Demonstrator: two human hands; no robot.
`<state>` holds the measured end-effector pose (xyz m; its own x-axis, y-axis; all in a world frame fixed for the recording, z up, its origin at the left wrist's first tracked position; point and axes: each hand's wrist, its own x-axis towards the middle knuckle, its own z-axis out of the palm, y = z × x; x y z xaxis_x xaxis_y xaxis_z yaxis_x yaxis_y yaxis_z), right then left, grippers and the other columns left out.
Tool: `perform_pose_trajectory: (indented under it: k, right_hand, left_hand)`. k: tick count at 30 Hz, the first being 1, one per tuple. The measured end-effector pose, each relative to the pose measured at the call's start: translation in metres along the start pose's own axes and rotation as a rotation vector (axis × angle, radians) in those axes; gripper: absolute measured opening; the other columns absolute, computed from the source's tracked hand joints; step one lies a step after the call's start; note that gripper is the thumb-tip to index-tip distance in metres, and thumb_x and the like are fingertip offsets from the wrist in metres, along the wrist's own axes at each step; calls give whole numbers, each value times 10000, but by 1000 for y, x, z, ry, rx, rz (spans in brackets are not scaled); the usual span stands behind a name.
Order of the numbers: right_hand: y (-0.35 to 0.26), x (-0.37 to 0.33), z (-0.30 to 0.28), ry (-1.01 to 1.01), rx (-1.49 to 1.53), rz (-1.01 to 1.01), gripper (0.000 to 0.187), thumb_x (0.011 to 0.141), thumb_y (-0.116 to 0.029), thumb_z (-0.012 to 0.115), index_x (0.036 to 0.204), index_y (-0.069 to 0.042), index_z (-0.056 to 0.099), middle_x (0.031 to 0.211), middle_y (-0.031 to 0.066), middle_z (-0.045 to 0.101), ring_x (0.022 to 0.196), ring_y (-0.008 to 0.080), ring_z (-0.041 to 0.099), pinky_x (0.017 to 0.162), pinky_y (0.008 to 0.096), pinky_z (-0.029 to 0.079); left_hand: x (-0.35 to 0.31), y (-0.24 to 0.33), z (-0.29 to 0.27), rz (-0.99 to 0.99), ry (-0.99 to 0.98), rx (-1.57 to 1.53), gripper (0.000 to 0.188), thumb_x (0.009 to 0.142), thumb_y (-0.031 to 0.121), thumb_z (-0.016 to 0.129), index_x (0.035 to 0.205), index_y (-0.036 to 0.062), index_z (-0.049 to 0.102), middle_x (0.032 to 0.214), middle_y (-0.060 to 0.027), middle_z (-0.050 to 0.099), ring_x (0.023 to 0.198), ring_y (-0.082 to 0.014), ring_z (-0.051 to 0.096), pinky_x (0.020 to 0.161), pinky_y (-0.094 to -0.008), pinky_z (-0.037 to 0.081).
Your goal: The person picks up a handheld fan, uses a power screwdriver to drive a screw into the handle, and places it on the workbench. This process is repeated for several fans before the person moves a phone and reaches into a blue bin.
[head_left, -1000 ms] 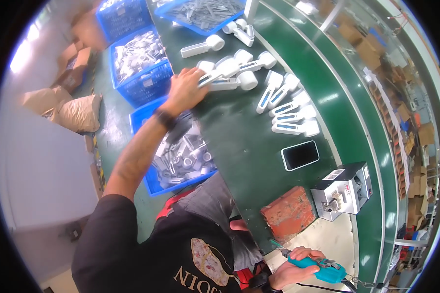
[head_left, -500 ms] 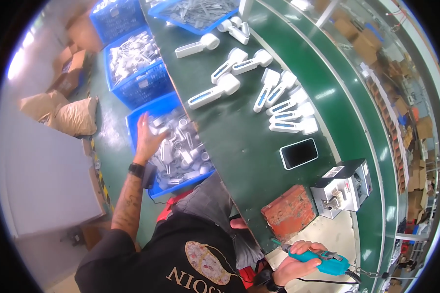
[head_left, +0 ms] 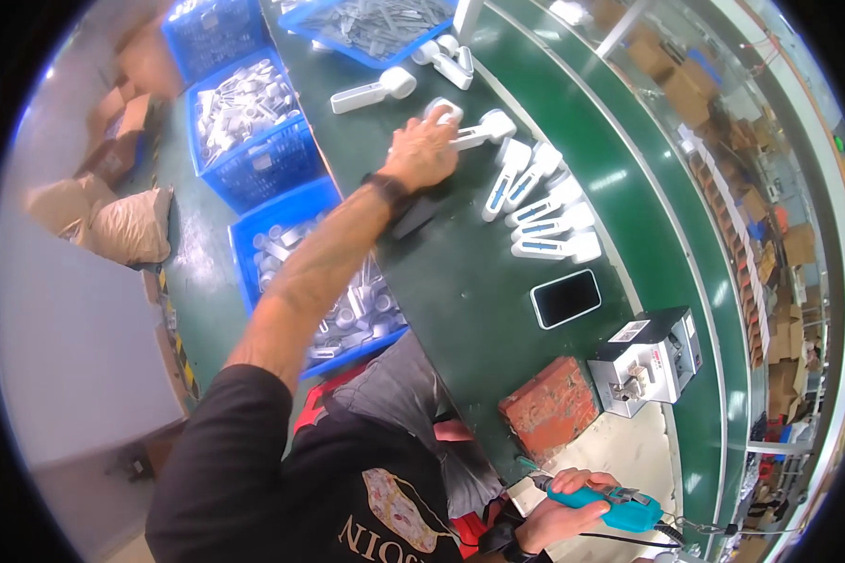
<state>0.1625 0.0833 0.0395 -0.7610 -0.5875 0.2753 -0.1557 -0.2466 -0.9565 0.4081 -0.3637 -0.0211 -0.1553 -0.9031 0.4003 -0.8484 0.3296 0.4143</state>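
Observation:
My left hand (head_left: 424, 153) reaches across the green table, its fingers curled over a white long-handled part with a round head (head_left: 443, 111). The hand hides most of that part's handle. Beside it lies another white round-headed part (head_left: 488, 129), and several similar ones, some with a blue strip, fan out to the right (head_left: 549, 244). Near the lower right, my right hand (head_left: 573, 511) is wrapped around a teal electric screwdriver (head_left: 632, 509). Its bit points up and left, close to a worn red block (head_left: 551, 405).
A blue crate (head_left: 244, 239) of white parts sits under my left forearm, with another filled blue crate (head_left: 263, 155) beyond. A blue tray (head_left: 376, 58) of grey pieces is at the far end. A phone (head_left: 566, 299) and a boxy metal device (head_left: 648, 361) lie to the right.
My left hand has moved from above the near blue crate, up and right, onto the white parts on the table. My right hand still holds the electric screwdriver in nearly the same place.

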Motion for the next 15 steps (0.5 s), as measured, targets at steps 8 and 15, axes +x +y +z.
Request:
perform_pose_trajectory:
  k: [8, 15]
  right_hand:
    - [7, 9, -7, -80, 83, 12, 643, 943, -653, 557, 1055, -23, 493, 660, 45, 436, 560, 149, 444, 542, 274, 364]
    - [8, 18, 4, -190, 141, 43, 656, 906, -674, 603, 1054, -43, 497, 646, 43, 496, 550, 151, 487, 513, 287, 393]
  left_hand:
    - [-143, -63, -67, -36, 305, -159, 135, 916, 132, 689, 1001, 36, 647, 1370, -182, 526, 1167, -378, 607, 954, -441, 511]
    - [-203, -100, -75, -287, 582, 35, 141, 910, 85, 693, 1027, 24, 642, 1286, -185, 601, 1179, -340, 583, 1011, -403, 444]
